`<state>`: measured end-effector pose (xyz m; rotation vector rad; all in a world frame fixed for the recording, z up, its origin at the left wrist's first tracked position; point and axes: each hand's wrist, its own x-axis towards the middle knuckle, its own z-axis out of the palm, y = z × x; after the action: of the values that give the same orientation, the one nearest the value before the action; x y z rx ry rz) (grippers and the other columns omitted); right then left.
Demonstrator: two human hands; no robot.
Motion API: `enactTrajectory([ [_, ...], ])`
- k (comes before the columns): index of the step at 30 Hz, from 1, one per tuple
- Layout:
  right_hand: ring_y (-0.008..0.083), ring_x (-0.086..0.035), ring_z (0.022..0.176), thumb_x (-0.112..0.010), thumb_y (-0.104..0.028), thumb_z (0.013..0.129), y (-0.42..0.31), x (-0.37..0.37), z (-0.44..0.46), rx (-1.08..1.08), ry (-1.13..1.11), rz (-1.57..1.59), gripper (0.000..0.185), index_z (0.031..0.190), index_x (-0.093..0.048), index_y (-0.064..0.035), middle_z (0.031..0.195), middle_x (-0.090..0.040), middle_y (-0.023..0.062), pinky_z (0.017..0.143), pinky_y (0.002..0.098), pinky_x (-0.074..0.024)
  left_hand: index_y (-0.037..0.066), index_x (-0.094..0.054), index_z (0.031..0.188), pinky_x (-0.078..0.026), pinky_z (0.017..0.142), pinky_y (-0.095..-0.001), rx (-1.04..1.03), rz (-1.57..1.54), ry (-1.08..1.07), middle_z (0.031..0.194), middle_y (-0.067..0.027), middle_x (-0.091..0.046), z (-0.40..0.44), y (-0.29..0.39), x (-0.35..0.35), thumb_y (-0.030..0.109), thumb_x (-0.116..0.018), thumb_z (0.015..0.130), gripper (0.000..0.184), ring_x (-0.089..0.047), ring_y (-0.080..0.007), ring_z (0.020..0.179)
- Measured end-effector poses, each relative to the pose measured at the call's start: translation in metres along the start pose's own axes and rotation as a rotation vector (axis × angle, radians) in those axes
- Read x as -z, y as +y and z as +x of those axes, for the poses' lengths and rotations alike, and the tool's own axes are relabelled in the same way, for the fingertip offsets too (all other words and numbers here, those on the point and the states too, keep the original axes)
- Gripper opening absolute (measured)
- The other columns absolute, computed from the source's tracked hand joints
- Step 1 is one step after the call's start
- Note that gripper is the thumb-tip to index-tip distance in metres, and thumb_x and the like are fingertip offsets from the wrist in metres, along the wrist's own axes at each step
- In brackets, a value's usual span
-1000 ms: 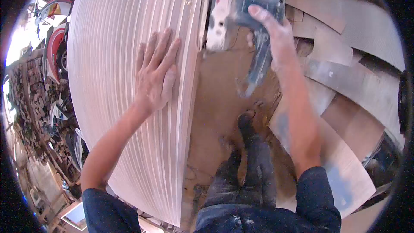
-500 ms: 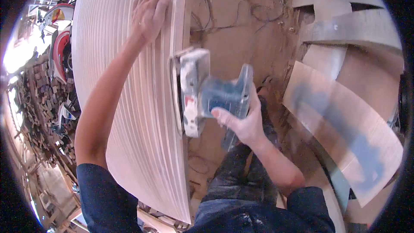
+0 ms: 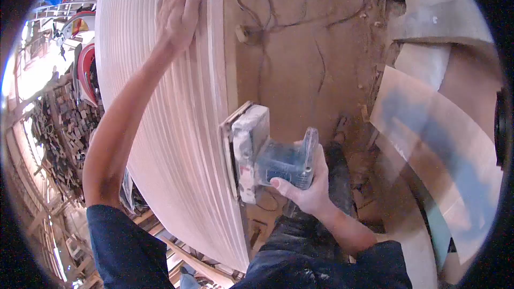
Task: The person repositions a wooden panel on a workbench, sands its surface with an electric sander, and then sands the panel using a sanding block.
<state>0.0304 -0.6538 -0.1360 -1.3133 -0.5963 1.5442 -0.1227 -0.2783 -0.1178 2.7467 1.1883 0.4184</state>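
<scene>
A large pale wooden panel (image 3: 160, 144) with many fine parallel grooves stands to my left. Flat on its upper part rests my left hand (image 3: 182, 13), fingers stretched out and holding nothing. My right hand (image 3: 308, 190) is wrapped round the body of a teal electric sander (image 3: 284, 163), whose front is coated in pale dust. The sander's flat pad (image 3: 231, 152) faces the panel's right edge and appears to touch it. The fingers behind the sander's body are hidden.
A dark cord (image 3: 300, 24) lies looped on the dusty brown floor (image 3: 294, 75). At the right lean several sheets, one a light board (image 3: 433, 139) with a blue-grey smear. Stacked wood offcuts (image 3: 61, 123) and a red-and-white motorbike part (image 3: 85, 72) are at the left.
The sander and my right hand have moved down along the panel's edge, towards my body. My left hand stays flat on the panel. The whole view has shifted slightly.
</scene>
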Motion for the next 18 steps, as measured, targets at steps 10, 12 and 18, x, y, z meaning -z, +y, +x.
enactTrajectory([
  [10,0.0149,-0.062,0.083,-0.089,-0.024,0.075,-0.08,0.023,0.129,-0.063,0.084,0.124,0.066,0.122,-0.048,-0.0023,0.102,-0.06,0.0051,0.073,0.0295,-0.0525,0.018,-0.036,0.156,-0.008,0.124,-0.0519,0.099,0.058,-0.089,0.165,-0.0075,-0.025,-0.002,0.01,0.003,0.04,-0.028,0.103,0.058,-0.015,-0.0341,0.153],
  [12,0.0134,-0.063,0.075,-0.088,-0.022,0.076,-0.105,0.024,0.157,-0.079,0.109,0.18,0.065,0.123,-0.047,-0.0021,0.098,-0.062,0.0046,0.065,0.0272,-0.0531,0.012,-0.037,0.155,-0.011,0.124,-0.0472,0.045,0.1,-0.063,0.164,-0.0099,-0.028,-0.003,0.016,0.002,0.034,-0.028,0.104,0.057,-0.02,-0.0342,0.152],
  [18,0.0093,-0.059,0.056,-0.086,-0.023,0.08,-0.141,0.033,0.218,0.062,0.154,0.225,0.044,0.107,-0.059,-0.0019,0.081,-0.068,0.0037,0.047,0.0242,-0.0491,0.008,-0.039,0.153,-0.012,0.124,-0.0456,-0.104,0.044,-0.01,0.163,-0.0122,-0.03,-0.003,0.004,-0.004,0.036,-0.027,0.106,0.057,-0.021,-0.0355,0.152],
])
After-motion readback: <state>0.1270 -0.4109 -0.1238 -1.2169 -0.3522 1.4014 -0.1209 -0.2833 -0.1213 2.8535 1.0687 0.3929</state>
